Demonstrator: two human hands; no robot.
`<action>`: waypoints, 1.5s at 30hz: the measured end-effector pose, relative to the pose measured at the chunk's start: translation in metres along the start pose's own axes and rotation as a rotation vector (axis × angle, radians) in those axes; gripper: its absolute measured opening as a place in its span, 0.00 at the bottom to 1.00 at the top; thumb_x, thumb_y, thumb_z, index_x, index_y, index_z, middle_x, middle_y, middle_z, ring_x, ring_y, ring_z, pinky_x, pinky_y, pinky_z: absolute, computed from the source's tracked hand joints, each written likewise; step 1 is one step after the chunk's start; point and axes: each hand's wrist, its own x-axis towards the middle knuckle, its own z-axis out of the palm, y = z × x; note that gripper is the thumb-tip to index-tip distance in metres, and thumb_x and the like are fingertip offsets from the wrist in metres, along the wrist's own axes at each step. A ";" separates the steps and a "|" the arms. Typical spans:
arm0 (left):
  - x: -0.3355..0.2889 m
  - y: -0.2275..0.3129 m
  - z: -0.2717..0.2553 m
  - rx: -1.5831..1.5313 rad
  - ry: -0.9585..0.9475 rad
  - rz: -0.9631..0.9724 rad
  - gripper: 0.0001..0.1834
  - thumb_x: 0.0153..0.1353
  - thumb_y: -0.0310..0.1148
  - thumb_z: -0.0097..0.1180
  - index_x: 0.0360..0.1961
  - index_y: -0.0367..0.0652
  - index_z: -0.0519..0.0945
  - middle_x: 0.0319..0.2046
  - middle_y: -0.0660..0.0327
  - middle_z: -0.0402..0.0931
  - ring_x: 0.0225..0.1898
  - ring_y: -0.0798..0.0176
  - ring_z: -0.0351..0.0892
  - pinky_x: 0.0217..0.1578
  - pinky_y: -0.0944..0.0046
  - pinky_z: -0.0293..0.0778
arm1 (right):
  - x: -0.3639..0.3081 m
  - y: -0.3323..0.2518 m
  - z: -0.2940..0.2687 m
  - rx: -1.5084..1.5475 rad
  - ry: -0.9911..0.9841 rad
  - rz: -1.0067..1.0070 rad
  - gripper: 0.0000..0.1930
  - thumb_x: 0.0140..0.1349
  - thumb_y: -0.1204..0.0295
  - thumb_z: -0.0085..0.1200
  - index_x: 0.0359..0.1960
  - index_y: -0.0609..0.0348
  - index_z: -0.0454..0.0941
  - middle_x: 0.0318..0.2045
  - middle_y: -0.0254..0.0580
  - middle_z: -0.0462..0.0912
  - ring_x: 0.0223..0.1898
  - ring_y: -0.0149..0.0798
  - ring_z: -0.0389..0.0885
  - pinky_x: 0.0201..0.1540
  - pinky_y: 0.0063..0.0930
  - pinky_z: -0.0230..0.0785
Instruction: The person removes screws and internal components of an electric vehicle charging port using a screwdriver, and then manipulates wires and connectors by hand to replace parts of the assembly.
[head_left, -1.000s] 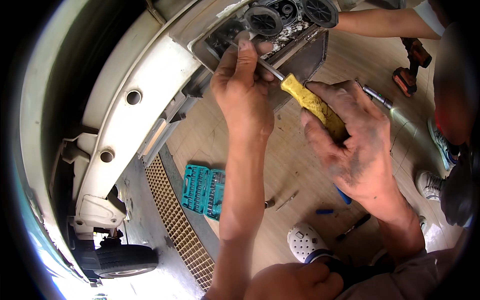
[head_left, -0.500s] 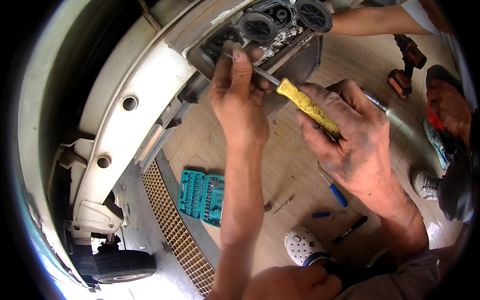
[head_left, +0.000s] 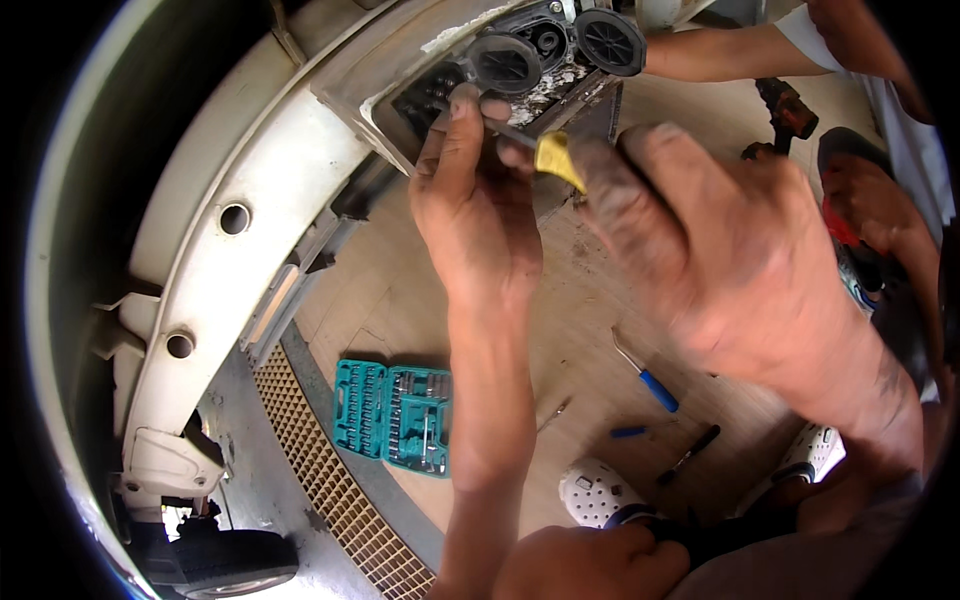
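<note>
Both my hands are at a yellow-handled screwdriver (head_left: 560,160), its shaft slanting up and left toward a dark recess (head_left: 432,92) in the vehicle's body. My right hand (head_left: 740,240), smudged and partly blurred, wraps round the handle and hides most of it. Higher up, my left hand (head_left: 475,190) is closed with thumb and fingers about the shaft near its far end. The tip is hidden by those fingers. Beside the recess are a round black ribbed cap (head_left: 504,64), a second such cap (head_left: 610,42) and a round dark fitting (head_left: 548,40) between them.
A co-worker's arm (head_left: 720,52) reaches to the second cap. Another hand (head_left: 865,195) is at the right. On the floor lie a teal socket set (head_left: 392,415), a blue-handled tool (head_left: 657,391), a black-handled tool (head_left: 690,455) and a cordless drill (head_left: 787,108). A pale vehicle beam (head_left: 250,190) runs along the left.
My right hand has turned over on the handle, covering more of it. My left hand stays by the shaft. The whole view has shifted slightly.
</note>
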 end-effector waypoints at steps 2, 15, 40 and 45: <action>0.002 0.001 0.002 -0.008 -0.004 -0.033 0.08 0.68 0.31 0.56 0.41 0.37 0.80 0.33 0.62 0.80 0.31 0.71 0.72 0.33 0.71 0.69 | 0.006 0.006 -0.002 -0.110 -0.049 -0.062 0.19 0.54 0.76 0.63 0.48 0.68 0.78 0.30 0.43 0.76 0.21 0.35 0.77 0.17 0.30 0.67; -0.001 -0.004 0.000 -0.114 -0.173 -0.106 0.07 0.69 0.33 0.54 0.42 0.41 0.80 0.33 0.64 0.81 0.30 0.73 0.74 0.36 0.71 0.72 | 0.015 0.012 -0.014 1.804 -0.193 1.189 0.17 0.72 0.65 0.47 0.49 0.70 0.74 0.24 0.37 0.73 0.11 0.18 0.59 0.09 0.15 0.46; 0.002 -0.007 0.004 -0.121 -0.114 -0.047 0.06 0.68 0.34 0.57 0.41 0.44 0.80 0.32 0.66 0.83 0.27 0.78 0.76 0.24 0.81 0.69 | -0.007 0.024 0.002 0.186 0.104 0.034 0.21 0.66 0.55 0.56 0.40 0.66 0.78 0.16 0.31 0.69 0.16 0.25 0.68 0.17 0.25 0.61; 0.002 -0.011 0.009 -0.110 -0.041 -0.036 0.06 0.69 0.35 0.55 0.40 0.45 0.79 0.34 0.66 0.83 0.29 0.79 0.76 0.32 0.75 0.73 | -0.002 0.021 -0.010 0.680 -0.163 0.488 0.21 0.66 0.54 0.56 0.39 0.65 0.78 0.16 0.31 0.69 0.16 0.25 0.68 0.17 0.25 0.61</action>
